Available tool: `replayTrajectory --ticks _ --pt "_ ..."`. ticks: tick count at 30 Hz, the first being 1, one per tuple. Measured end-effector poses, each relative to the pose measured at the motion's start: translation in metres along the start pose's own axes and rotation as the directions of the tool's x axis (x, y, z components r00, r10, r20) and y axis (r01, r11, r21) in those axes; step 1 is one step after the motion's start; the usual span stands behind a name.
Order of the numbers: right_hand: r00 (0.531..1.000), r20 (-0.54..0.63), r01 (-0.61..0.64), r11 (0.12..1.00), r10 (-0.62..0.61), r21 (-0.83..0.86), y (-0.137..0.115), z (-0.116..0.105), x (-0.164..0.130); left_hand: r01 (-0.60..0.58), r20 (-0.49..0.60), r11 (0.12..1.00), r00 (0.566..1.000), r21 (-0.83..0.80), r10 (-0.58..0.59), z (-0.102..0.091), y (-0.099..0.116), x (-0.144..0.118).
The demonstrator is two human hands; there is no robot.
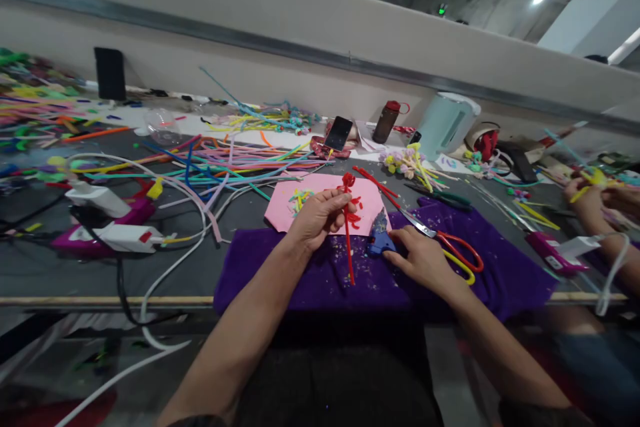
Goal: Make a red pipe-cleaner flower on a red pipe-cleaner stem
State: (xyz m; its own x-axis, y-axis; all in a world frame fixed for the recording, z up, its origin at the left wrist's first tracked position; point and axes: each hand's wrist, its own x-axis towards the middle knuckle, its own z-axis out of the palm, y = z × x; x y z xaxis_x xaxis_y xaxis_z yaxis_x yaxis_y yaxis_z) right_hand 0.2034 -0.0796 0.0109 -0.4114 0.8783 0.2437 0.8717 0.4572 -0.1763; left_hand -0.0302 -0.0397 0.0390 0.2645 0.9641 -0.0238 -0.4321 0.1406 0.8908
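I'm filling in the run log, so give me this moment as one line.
left hand: holding red stem, curled top | right hand: at blue tool | nearby: scissors, pink sheet, purple cloth

Covered, cropped and blurred

Cannot see all of the red stem (349, 247) in the left hand (320, 219), nor quite tell touch from grip between right hand (420, 253) and blue tool (382, 242). Blurs the coloured pile (30, 90), cut by the left edge, and a co-worker's hand (588, 202). Leaves specks (365, 271) on the purple cloth (265, 273) too small to name.

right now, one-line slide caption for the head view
Left hand holds a red fuzzy stem; right hand at a blue tool.
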Motion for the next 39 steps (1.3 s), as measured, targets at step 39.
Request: replayTrajectory --ticks 39 --pt "0.949 0.131 0.015 0.457 -0.286 0.889 -0.031 -0.025 0.098 0.063 0.026 0.998 0.998 -0.018 -0.063 -0.004 -0.009 0.004"
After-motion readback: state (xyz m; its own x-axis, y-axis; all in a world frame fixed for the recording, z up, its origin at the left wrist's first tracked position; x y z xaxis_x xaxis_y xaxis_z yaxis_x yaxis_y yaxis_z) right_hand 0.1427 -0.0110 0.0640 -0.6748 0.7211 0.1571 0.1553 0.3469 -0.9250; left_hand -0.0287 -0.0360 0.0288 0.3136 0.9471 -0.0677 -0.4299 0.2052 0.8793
